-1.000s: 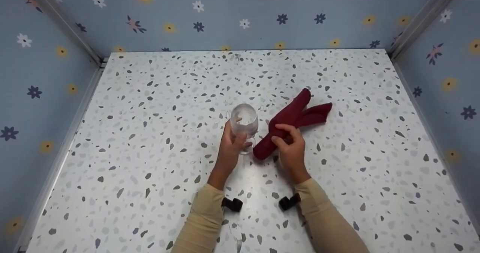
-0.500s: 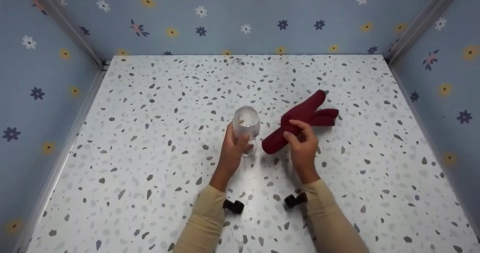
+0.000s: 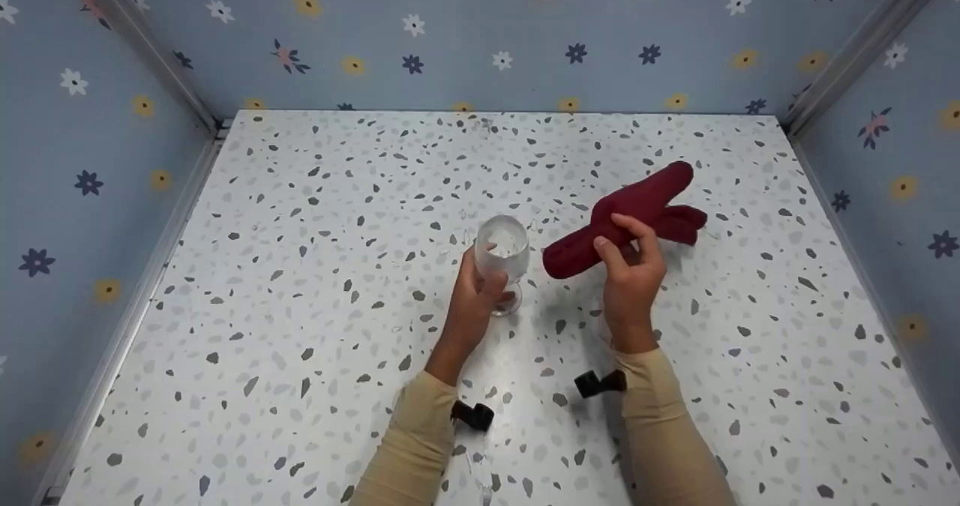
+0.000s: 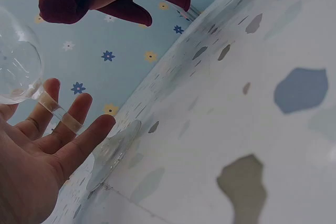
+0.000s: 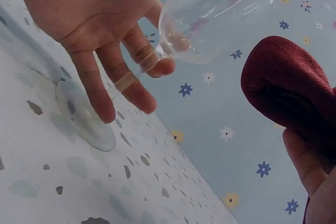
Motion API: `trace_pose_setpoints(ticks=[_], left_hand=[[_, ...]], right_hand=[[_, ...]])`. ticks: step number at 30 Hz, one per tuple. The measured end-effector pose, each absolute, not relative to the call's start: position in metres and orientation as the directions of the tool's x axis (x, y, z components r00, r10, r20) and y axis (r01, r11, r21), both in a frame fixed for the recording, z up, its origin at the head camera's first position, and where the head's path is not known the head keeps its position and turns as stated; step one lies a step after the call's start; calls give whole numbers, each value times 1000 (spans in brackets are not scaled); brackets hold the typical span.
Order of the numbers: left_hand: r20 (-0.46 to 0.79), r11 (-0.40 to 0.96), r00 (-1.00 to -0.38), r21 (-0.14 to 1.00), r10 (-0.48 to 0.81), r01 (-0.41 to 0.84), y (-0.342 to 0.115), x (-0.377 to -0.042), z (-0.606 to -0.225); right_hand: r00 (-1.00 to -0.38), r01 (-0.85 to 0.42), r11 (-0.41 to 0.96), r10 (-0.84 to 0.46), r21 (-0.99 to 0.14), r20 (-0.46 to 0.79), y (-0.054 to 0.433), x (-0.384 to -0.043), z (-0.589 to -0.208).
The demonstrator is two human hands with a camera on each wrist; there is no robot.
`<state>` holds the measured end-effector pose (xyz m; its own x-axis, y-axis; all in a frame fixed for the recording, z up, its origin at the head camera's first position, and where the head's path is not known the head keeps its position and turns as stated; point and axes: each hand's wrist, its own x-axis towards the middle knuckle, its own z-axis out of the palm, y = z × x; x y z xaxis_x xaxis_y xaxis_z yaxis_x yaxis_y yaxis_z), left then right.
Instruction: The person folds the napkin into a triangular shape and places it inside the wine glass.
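Note:
In the head view a clear wine glass (image 3: 504,255) stands nearly upright near the middle of the table. My left hand (image 3: 474,300) holds its bowl between thumb and index finger, while the other fingers lie spread behind the stem (image 4: 60,114). Whether the glass's foot (image 5: 86,116) touches the table I cannot tell. To the right, my right hand (image 3: 634,277) pinches the middle of a dark red folded cloth napkin (image 3: 641,199). The napkin is rolled narrow at its near end and splits into lobes at its far end. It is held above the table, apart from the glass.
The white speckled tabletop (image 3: 300,214) spreads around both hands. Blue flowered panels (image 3: 480,26) enclose its back and sides, with metal edge strips (image 3: 135,348) along the borders. Small black camera mounts (image 3: 474,414) sit on both wrists.
My right hand has carried the napkin to the right and up, away from the glass. The left hand stays at the glass with its hold unchanged. The head view has shifted slightly.

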<state>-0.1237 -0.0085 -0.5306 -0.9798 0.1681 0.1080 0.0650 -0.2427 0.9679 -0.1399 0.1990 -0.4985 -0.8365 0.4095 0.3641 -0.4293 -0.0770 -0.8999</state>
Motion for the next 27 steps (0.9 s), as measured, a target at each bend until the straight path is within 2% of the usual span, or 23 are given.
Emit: trace_pose_setpoints(ticks=[10, 20, 27], left_hand=[[109, -225, -987, 971, 121, 79, -5, -117, -520], [106, -227, -987, 971, 125, 75, -6, -118, -519], [113, -232, -984, 970, 137, 79, -6, -129, -545]], right_hand=[[-787, -504, -80, 453, -860, 418, 200, -135, -477], [-697, -647, -96, 476, -756, 536, 176, -130, -453], [-689, -668, -91, 450, -739, 568, 163, -136, -452]])
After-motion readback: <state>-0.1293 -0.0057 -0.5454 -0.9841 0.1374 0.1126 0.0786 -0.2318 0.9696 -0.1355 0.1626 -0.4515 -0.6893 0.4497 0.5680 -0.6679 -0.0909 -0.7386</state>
